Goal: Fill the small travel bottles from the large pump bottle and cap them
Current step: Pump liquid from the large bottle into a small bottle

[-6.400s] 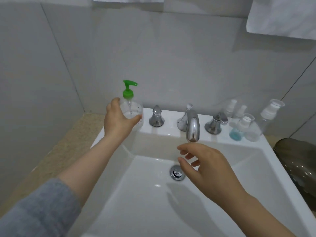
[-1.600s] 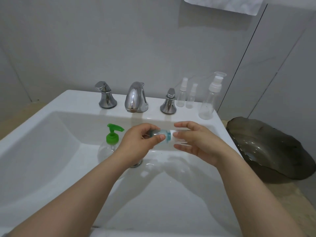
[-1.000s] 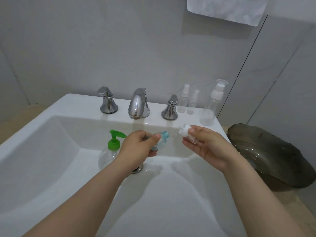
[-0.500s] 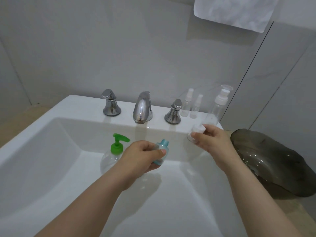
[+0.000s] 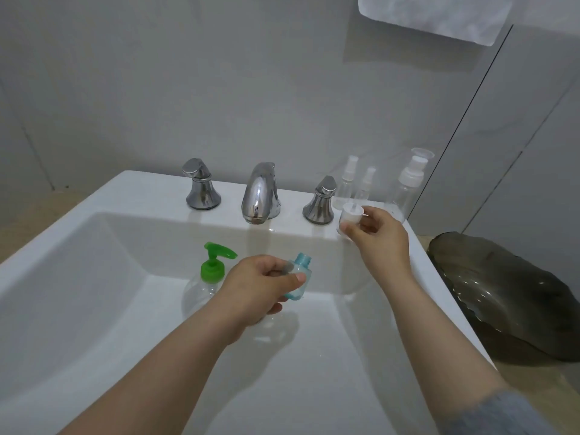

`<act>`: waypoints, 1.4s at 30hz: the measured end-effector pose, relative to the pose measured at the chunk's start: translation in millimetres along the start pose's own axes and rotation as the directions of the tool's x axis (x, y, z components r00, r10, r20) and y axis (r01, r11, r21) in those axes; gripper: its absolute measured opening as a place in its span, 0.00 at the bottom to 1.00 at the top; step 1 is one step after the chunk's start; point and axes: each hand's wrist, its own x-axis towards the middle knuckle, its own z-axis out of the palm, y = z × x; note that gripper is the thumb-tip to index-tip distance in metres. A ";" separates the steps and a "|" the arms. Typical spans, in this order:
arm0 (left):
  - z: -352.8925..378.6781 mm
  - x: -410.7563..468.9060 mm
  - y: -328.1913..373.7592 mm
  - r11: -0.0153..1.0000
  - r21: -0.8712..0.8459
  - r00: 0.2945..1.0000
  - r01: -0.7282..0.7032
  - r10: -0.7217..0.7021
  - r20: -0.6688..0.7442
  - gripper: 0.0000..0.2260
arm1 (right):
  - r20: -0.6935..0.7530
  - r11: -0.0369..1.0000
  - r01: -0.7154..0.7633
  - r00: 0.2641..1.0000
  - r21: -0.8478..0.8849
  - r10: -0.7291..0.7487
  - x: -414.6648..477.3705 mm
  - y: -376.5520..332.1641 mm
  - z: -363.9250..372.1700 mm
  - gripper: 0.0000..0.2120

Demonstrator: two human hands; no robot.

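Note:
My left hand (image 5: 255, 285) grips a small blue travel bottle (image 5: 299, 277) over the sink basin, its open neck tilted up and to the right. My right hand (image 5: 378, 235) pinches the bottle's white pump cap (image 5: 351, 215) at the sink's back right ledge, beside the right tap handle. The large clear pump bottle (image 5: 207, 279) with a green pump stands in the basin just left of my left hand. Two small spray bottles (image 5: 356, 183) and a taller clear pump bottle (image 5: 406, 189) stand on the ledge behind my right hand.
A chrome faucet (image 5: 259, 193) with two handles sits at the back of the white sink (image 5: 94, 277). A dark glass dish (image 5: 508, 293) lies on the counter to the right. A white towel (image 5: 433, 14) hangs on the wall above.
The cap came off the blue bottle. My right hand carried it up and right to the back ledge, while my left hand kept the bottle and turned its neck upward.

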 end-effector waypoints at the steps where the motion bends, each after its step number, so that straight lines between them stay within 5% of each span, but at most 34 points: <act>1: 0.1 -0.3 0.4 1.000 0.008 1.000 0.006 -0.006 -0.005 0.12 | 0.000 1.000 -0.021 1.000 0.008 0.021 -3.8 -0.1 -2.5 0.24; 4: 1.0 -1.2 1.7 0.999 -0.017 1.000 0.027 -0.027 0.004 0.12 | -0.015 0.995 -0.078 0.997 0.069 0.080 -19.9 -5.2 -11.1 0.26; 7: 4.3 -3.9 4.8 0.994 -0.109 0.999 0.025 -0.021 0.037 0.12 | 0.018 0.980 -0.097 0.995 0.172 0.095 -37.1 -13.6 -20.9 0.16; 10: 6.8 -5.4 7.2 0.983 -0.184 0.997 0.015 0.000 0.082 0.14 | 0.219 0.937 -0.202 0.965 0.284 0.141 -54.4 -15.5 -27.4 0.05; 15: 7.4 -6.8 8.9 0.982 -0.184 0.993 -0.039 0.059 0.104 0.15 | 0.421 0.890 -0.321 0.891 0.323 0.169 -63.2 -13.2 -34.1 0.07; 32: 15.6 -7.8 8.6 0.954 -0.252 0.982 -0.161 0.180 0.055 0.12 | 0.514 0.934 -0.215 0.857 0.285 0.040 -65.5 -17.8 -32.8 0.10; 42: 1.8 -20.2 4.7 0.966 0.049 0.957 -0.253 0.257 -0.133 0.03 | 0.441 0.933 -0.186 0.897 0.307 0.034 -66.6 -19.6 -28.6 0.08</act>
